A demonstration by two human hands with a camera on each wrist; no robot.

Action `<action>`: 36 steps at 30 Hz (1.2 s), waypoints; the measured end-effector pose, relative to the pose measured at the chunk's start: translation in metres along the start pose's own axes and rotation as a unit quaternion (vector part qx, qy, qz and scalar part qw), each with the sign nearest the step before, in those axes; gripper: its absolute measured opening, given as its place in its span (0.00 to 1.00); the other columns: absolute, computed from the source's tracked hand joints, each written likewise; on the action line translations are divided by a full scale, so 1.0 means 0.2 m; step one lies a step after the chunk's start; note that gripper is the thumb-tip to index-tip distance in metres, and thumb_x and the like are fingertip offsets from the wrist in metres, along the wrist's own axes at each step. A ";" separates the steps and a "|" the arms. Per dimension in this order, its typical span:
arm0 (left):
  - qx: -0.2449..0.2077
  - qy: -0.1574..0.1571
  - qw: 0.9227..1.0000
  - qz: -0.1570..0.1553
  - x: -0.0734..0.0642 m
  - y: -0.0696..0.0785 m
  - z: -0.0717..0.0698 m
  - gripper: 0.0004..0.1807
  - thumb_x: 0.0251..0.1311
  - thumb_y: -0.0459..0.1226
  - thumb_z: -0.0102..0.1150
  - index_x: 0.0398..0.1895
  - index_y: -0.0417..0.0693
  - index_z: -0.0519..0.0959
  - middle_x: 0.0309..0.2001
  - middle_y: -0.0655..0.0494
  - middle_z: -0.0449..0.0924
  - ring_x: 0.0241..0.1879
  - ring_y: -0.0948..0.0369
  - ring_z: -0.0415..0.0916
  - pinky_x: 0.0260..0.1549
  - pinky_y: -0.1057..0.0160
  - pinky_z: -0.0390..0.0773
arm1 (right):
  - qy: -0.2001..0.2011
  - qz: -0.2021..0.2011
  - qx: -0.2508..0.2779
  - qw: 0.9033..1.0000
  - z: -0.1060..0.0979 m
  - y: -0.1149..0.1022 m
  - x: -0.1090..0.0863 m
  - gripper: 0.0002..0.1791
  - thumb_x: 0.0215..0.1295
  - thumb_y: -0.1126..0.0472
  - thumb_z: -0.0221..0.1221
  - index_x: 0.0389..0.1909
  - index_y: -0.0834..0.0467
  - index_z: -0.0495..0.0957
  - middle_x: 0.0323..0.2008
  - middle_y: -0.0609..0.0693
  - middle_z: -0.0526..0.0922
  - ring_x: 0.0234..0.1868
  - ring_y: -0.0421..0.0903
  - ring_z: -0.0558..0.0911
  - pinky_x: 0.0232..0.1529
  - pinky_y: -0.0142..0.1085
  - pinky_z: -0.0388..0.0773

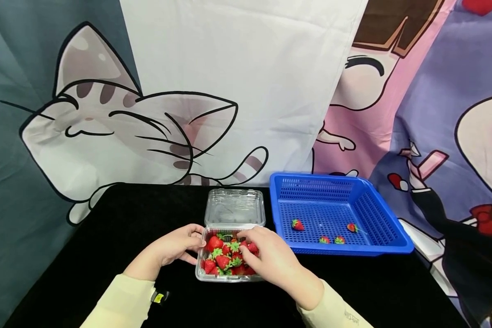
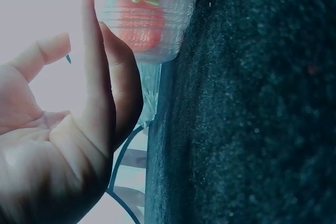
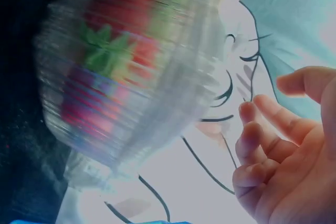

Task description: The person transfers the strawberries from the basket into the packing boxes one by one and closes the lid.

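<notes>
A clear plastic box [image 1: 201, 277] full of red strawberries [image 1: 223, 261] with green leaves stands on the black cloth. Its hinged lid [image 1: 235, 207] lies back behind it. At the box's left rim is my left hand [image 1: 178, 246], its fingertips by the wall; the left wrist view shows those fingers [image 2: 93, 72] loosely extended. Over the right side of the fruit reaches my right hand [image 1: 272, 255], thumb and fingers slightly bent. The right wrist view shows no strawberry in the right hand [image 3: 286, 153], though the head view hides part of its fingertips.
A blue perforated basket [image 1: 387, 237] stands right of the box, with several strawberries [image 1: 298, 225] scattered on its floor. Black cloth [image 1: 147, 214] covers the table. Behind hangs a printed cartoon curtain [image 1: 246, 91].
</notes>
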State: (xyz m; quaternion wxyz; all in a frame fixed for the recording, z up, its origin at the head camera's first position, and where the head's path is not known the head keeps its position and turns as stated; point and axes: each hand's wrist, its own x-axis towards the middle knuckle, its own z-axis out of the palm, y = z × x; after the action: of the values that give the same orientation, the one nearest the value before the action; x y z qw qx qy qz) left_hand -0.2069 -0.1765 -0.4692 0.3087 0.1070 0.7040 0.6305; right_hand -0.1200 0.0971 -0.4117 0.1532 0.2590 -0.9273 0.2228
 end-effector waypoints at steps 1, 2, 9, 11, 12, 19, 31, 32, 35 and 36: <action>0.000 0.000 1.000 0.001 0.00 0.00 0.00 0.26 0.62 0.33 0.56 0.60 0.33 0.61 0.49 0.43 0.73 0.41 0.54 0.80 0.33 0.52 0.85 | 0.003 0.002 0.004 1.000 -0.01 0.00 0.00 0.12 0.65 0.54 0.61 0.48 0.48 0.82 0.44 0.40 0.84 0.45 0.37 0.80 0.46 0.38 0.79; -0.001 0.000 1.000 0.001 0.00 0.00 0.00 0.26 0.61 0.33 0.56 0.60 0.33 0.61 0.49 0.43 0.73 0.41 0.54 0.80 0.33 0.52 0.85 | 0.003 0.005 0.007 1.000 -0.02 0.00 -0.01 0.12 0.65 0.55 0.61 0.48 0.48 0.82 0.43 0.40 0.83 0.43 0.37 0.80 0.45 0.37 0.79; -0.002 -0.013 1.000 0.003 0.00 0.01 0.00 0.26 0.62 0.33 0.56 0.60 0.33 0.61 0.48 0.43 0.76 0.42 0.53 0.80 0.35 0.51 0.85 | -0.030 0.048 0.008 0.998 -0.11 0.05 -0.06 0.10 0.66 0.55 0.61 0.47 0.48 0.82 0.37 0.36 0.79 0.31 0.33 0.75 0.33 0.32 0.75; 0.000 -0.011 1.000 0.003 0.00 0.02 0.00 0.26 0.62 0.33 0.56 0.60 0.33 0.61 0.47 0.43 0.76 0.42 0.53 0.81 0.35 0.51 0.85 | -0.040 0.056 0.005 0.998 -0.15 0.07 -0.07 0.10 0.66 0.55 0.61 0.47 0.48 0.82 0.34 0.34 0.77 0.29 0.32 0.73 0.31 0.31 0.74; 0.001 -0.010 1.000 0.004 0.00 0.02 -0.01 0.26 0.62 0.33 0.56 0.60 0.33 0.61 0.47 0.43 0.76 0.42 0.54 0.80 0.35 0.51 0.85 | -0.045 0.061 0.003 0.997 -0.17 0.08 -0.08 0.09 0.66 0.55 0.61 0.47 0.47 0.81 0.33 0.34 0.76 0.28 0.32 0.73 0.30 0.31 0.74; -0.004 -0.015 1.000 0.002 0.00 0.02 -0.01 0.27 0.63 0.34 0.56 0.61 0.32 0.60 0.48 0.42 0.78 0.43 0.53 0.81 0.36 0.50 0.85 | -0.065 0.093 -0.006 0.994 -0.32 0.20 -0.16 0.08 0.67 0.53 0.62 0.45 0.45 0.81 0.30 0.32 0.75 0.26 0.31 0.71 0.28 0.30 0.72; -0.001 -0.017 1.000 0.008 0.00 -0.01 -0.02 0.26 0.64 0.34 0.55 0.60 0.33 0.60 0.48 0.43 0.76 0.42 0.54 0.80 0.35 0.51 0.84 | -0.097 0.149 -0.042 0.983 -0.65 0.51 -0.24 0.05 0.70 0.53 0.59 0.42 0.45 0.82 0.28 0.36 0.78 0.27 0.35 0.75 0.30 0.34 0.74; 0.000 -0.018 1.000 0.008 0.00 -0.01 -0.02 0.25 0.64 0.34 0.55 0.60 0.33 0.60 0.47 0.44 0.76 0.42 0.54 0.80 0.35 0.51 0.84 | -0.103 0.158 -0.051 0.981 -0.69 0.54 -0.23 0.05 0.70 0.53 0.59 0.42 0.46 0.82 0.28 0.37 0.79 0.27 0.36 0.75 0.30 0.35 0.73; 0.000 -0.020 1.000 0.008 0.00 -0.01 -0.03 0.25 0.64 0.34 0.55 0.60 0.33 0.60 0.47 0.44 0.77 0.42 0.54 0.80 0.35 0.51 0.84 | -0.127 0.189 -0.072 0.971 -0.77 0.63 -0.20 0.08 0.70 0.53 0.57 0.44 0.50 0.82 0.27 0.40 0.79 0.26 0.39 0.75 0.31 0.38 0.73; -0.001 -0.021 1.000 0.007 0.00 -0.01 -0.03 0.26 0.64 0.35 0.56 0.60 0.33 0.60 0.47 0.44 0.77 0.42 0.54 0.80 0.35 0.51 0.84 | -0.135 0.195 -0.079 0.968 -0.80 0.66 -0.19 0.09 0.70 0.54 0.57 0.45 0.51 0.82 0.28 0.41 0.80 0.26 0.40 0.75 0.31 0.39 0.74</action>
State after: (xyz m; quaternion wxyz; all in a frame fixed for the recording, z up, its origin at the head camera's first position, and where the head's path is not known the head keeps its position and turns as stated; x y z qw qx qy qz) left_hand -0.2100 -0.1809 -0.4717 0.3191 0.1251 0.6961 0.6308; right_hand -0.1343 0.2921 -0.3339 0.0002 0.0880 -0.9867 0.1369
